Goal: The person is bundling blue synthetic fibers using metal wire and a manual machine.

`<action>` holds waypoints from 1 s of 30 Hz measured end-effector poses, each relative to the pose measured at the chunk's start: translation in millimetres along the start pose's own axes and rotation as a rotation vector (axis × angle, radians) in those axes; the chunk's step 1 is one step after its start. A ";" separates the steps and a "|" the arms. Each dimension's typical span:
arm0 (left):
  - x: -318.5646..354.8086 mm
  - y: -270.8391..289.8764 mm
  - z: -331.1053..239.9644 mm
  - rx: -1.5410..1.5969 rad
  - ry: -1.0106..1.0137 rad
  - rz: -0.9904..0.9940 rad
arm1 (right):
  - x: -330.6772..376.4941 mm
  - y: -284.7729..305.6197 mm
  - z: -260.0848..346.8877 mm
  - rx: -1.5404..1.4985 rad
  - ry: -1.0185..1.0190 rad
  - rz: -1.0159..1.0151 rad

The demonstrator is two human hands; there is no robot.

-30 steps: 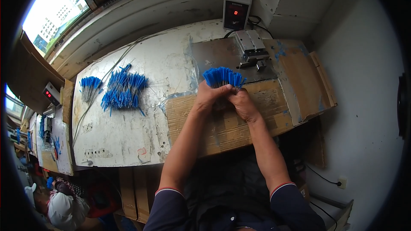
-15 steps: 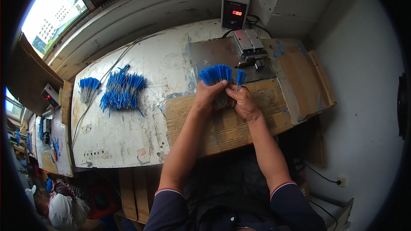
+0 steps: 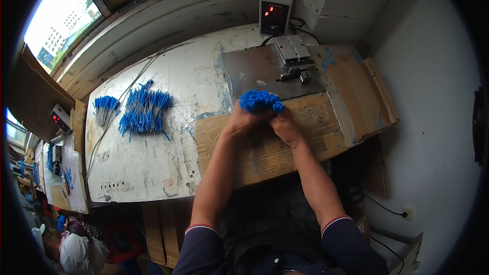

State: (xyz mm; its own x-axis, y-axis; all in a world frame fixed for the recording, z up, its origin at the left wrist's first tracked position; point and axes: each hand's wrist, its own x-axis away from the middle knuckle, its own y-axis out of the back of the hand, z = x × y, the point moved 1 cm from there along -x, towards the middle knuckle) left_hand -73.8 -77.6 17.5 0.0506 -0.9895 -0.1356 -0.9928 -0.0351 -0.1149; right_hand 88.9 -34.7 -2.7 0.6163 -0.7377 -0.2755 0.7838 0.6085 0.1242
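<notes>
So the bundle of blue-tipped thin sticks (image 3: 261,101) was bunched up between both hands, sitting over the cardboard sheet (image 3: 265,147) near the front edge of the surface, just in front of the grey metal plate (image 3: 254,71). Left hand (image 3: 240,122) was wrapped around the bundle from the left side, right hand (image 3: 286,127) pinched in against it from the right, both closed on it below the blue ends, so only the blue tips stuck out on top.

My guess on handling: super light stuff, each piece thin and springy on its own, but fairly stiff once packed into a bunch. Probably smooth and slippery too, so a loose grip would let the middle ones slide out or the whole thing fan apart. Best place to hold looked like the shafts just below the blue ends, squeezing all the way round, not the tips themselves.

Further out, a small metal fixture (image 3: 294,57) sat on the far side of the plate, with a box with a red digit display (image 3: 275,14) behind it by the wall. Over toward the left edge of the surface there was a loose pile of the same blue pieces (image 3: 145,112) and a smaller bunch (image 3: 105,107) just beside it, well apart from the hands.
</notes>
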 end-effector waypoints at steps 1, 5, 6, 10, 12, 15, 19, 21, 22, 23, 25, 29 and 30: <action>0.9 1.6 1.4 0.038 0.018 0.028 | -1.3 -2.9 1.6 -0.014 0.032 -0.016; 3.0 -2.3 -9.5 0.003 0.023 0.138 | -0.7 -6.1 10.8 -0.181 -0.046 -0.027; 4.1 -4.2 -12.4 0.001 0.026 0.142 | -0.6 -5.5 16.7 -0.154 -0.044 -0.027; 6.1 -5.3 -14.1 -0.027 0.044 0.194 | 1.8 -1.6 15.3 -0.076 -0.096 0.052; 4.7 -8.8 -19.9 -0.017 0.030 0.224 | 1.5 -0.3 11.1 -0.067 -0.088 0.049; 5.0 -13.7 -29.8 -0.071 0.039 0.211 | -2.8 0.5 9.9 -0.109 -0.061 0.053; 5.9 -17.6 -31.1 -0.046 0.054 0.171 | -4.1 0.5 10.3 -0.138 -0.093 0.037; 6.4 -19.9 -29.1 -0.021 0.080 0.163 | -5.0 -0.8 18.3 -0.168 -0.062 0.028; 6.7 -22.5 -28.5 -0.049 0.037 0.122 | -5.4 -1.0 22.0 -0.194 -0.035 0.023; 5.2 -26.6 -26.8 -0.075 -0.007 0.088 | -5.0 2.8 21.5 -0.193 -0.028 0.012; 4.2 -23.4 -13.9 -0.050 -0.041 0.039 | -6.6 4.0 20.3 -0.033 0.005 0.029; 3.7 -18.9 2.1 0.046 -0.097 -0.153 | -5.8 0.6 22.7 -0.451 -0.025 -0.058; 3.5 -19.3 -2.3 0.042 -0.100 -0.153 | -7.0 6.3 21.1 -0.517 -0.044 -0.202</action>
State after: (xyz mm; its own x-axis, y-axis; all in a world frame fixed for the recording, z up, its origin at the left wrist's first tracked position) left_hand -54.8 -80.7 21.5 0.2130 -0.9542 -0.2100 -0.9675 -0.1760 -0.1818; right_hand 91.1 -31.8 20.2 0.4686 -0.8595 -0.2040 0.7544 0.5095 -0.4138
